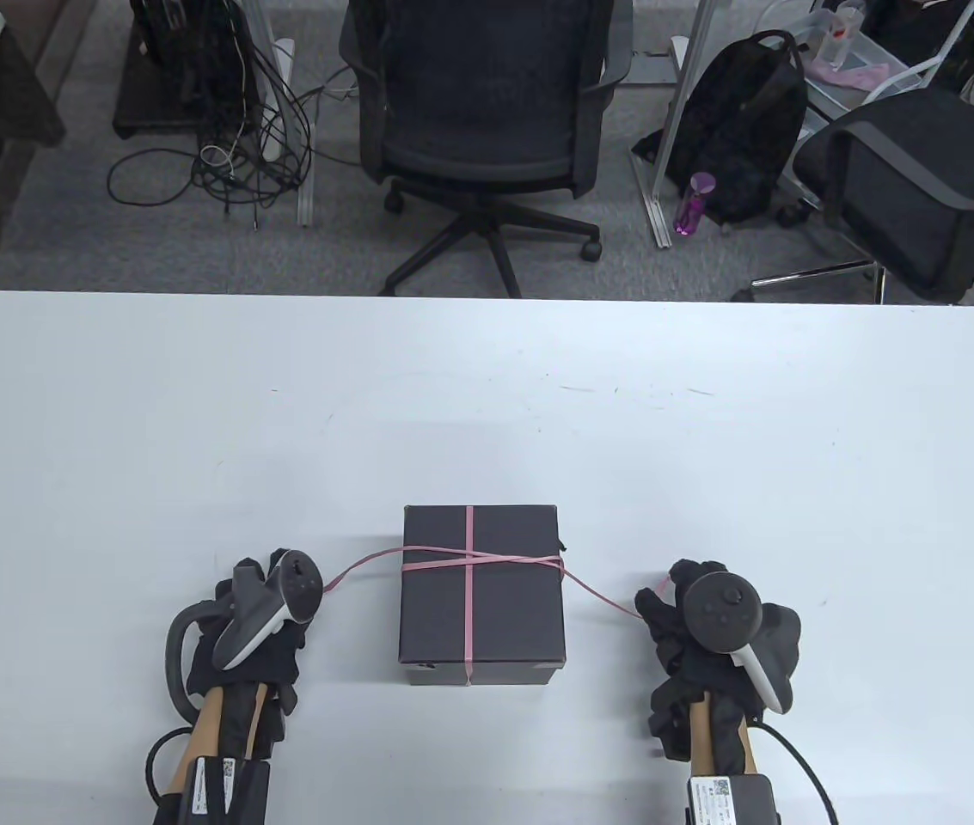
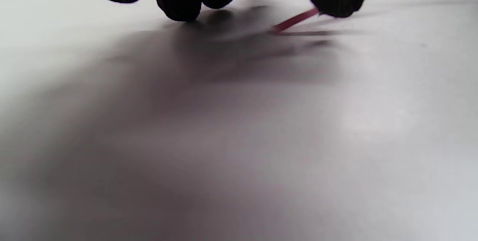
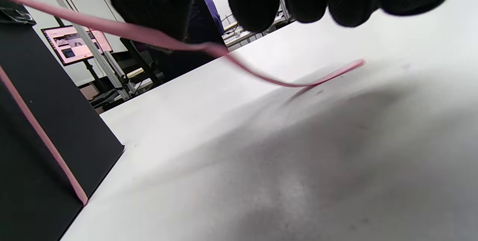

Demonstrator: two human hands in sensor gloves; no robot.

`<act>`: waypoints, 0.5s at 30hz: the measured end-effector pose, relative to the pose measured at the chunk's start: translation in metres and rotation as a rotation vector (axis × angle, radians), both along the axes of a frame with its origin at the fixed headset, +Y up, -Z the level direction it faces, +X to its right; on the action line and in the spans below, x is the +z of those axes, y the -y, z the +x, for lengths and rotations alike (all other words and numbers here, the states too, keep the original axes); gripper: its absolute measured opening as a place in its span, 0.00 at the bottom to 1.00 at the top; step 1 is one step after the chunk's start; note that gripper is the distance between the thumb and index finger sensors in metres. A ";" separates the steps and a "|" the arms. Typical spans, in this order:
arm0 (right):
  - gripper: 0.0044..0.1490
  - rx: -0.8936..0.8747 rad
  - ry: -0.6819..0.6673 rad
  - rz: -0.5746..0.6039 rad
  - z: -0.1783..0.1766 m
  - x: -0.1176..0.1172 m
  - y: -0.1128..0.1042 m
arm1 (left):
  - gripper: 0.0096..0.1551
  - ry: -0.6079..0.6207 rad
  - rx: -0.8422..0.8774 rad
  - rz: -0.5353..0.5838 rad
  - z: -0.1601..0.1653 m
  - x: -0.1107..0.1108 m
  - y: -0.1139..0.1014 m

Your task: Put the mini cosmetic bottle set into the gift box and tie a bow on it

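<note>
Table view, closed black cardboard gift box near tabletop front edge, thin pink ribbon crossed on lid, ends running sideways, left hand and right hand each pinching one end.

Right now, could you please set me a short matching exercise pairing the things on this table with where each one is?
Things:
1. gift box
2. pink ribbon
3. left hand
4. right hand

Places:
A. crossed over the box lid
B. right of the box, pinching a ribbon end
C. closed, standing between the hands
D. left of the box, holding the other ribbon end

Pairs: 1-C, 2-A, 3-D, 4-B
</note>
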State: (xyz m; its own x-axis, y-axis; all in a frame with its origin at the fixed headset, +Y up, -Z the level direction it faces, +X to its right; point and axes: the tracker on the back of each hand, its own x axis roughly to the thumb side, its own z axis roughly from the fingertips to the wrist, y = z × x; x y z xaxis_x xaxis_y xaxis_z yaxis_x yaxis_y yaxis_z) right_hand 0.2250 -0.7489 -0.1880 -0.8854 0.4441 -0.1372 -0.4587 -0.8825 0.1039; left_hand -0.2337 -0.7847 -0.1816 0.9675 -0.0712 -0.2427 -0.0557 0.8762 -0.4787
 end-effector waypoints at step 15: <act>0.44 -0.348 -0.205 0.205 -0.018 0.004 -0.023 | 0.38 0.055 0.719 0.626 0.001 0.005 -0.042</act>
